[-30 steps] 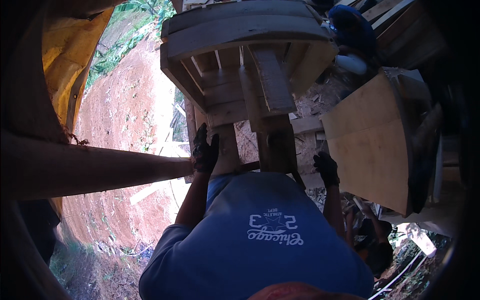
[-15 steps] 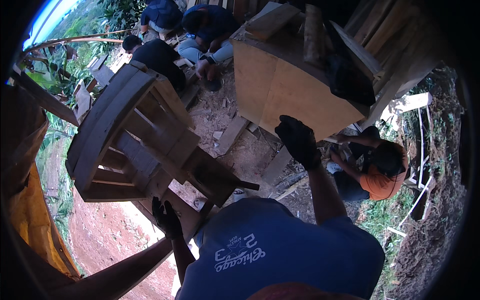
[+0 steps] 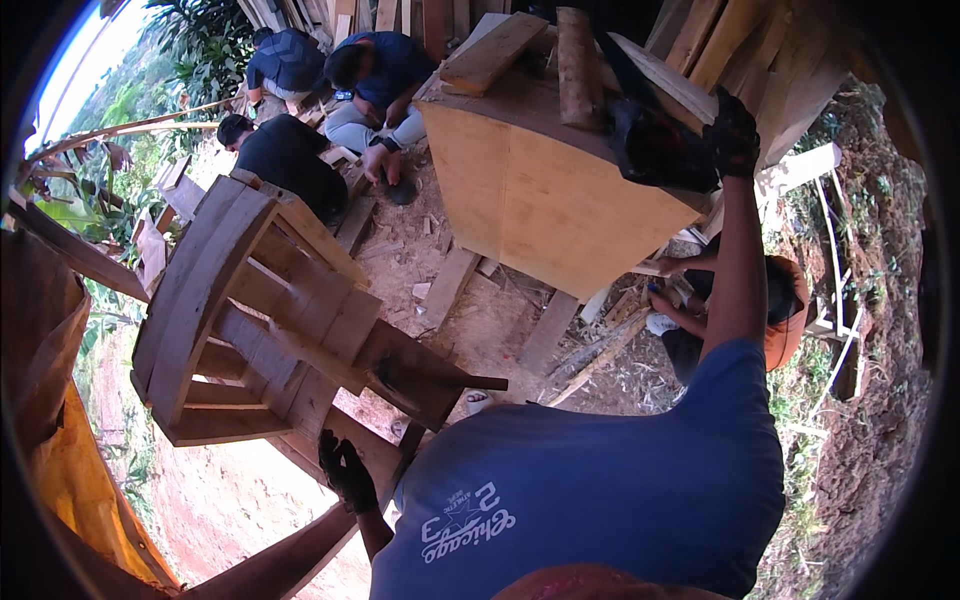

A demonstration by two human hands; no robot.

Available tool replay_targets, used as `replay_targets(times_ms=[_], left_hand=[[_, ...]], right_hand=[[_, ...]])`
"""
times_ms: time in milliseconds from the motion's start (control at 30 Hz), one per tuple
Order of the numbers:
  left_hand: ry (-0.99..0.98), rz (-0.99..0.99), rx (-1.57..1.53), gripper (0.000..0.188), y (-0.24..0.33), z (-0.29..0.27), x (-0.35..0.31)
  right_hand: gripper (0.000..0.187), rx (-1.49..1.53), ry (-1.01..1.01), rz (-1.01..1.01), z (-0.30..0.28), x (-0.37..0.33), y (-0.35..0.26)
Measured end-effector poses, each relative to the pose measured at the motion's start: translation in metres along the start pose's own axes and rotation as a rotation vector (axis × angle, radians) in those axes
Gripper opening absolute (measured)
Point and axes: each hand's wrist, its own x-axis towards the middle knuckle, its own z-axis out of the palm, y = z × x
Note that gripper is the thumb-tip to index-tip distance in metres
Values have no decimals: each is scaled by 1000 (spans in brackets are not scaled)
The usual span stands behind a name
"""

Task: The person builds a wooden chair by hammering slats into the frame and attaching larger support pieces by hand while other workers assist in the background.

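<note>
My left hand (image 3: 347,472), in a black glove, is low at the left beside the wooden frame (image 3: 205,300). Its fingers are apart and hold nothing I can see. Curved planks and slats make up this frame, which leans over a board (image 3: 365,425). My right hand (image 3: 733,137), also black-gloved, reaches up at the right with fingers partly spread. It is beside a pale board (image 3: 665,80) and a crumpled black plastic bag (image 3: 655,145) on the large plywood box (image 3: 545,195). Whether it touches either is unclear.
Several people (image 3: 290,165) crouch at the upper left. Another person in orange (image 3: 785,320) sits low at the right, behind my right arm. Loose planks (image 3: 445,285), sticks and shavings litter the ground. Timber (image 3: 480,60) lies on the box. A yellow-orange sheet (image 3: 90,480) hangs at the left.
My right hand has moved up and right, from the front of the plywood box to the board and bag. My left hand has shifted slightly down and right. The view has moved a little.
</note>
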Motion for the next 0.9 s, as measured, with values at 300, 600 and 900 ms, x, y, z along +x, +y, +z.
replay_targets(times_ms=[300, 600, 900], left_hand=[[66, -116, 14, 42, 10, -30, -27], [112, -76, 175, 36, 18, -59, -34], [75, -163, 184, 36, 47, -76, -42]], right_hand=[[54, -221, -424, 69, 18, 66, -56], [65, 378, -134, -421, 53, 59, -336], [34, 80, 153, -348, 169, 86, -404]])
